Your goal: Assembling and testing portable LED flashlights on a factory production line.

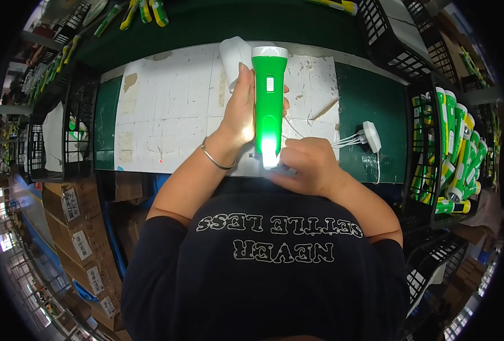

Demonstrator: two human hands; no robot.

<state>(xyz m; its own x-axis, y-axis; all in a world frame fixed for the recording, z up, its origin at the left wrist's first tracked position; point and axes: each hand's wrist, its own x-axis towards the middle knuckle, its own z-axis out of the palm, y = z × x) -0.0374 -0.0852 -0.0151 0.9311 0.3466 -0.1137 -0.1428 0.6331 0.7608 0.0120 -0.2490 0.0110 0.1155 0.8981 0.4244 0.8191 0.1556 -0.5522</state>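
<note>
Flashlight (269, 99) (just one, glowing) has two hands (241, 108) (314, 165) at it.

Just left of the table (371, 96) stands a black basket (34, 150), with cardboard boxes (84, 227) lower down. A second basket (432, 193) stands right of the table, a third basket (380, 42) near its far right corner.
</note>
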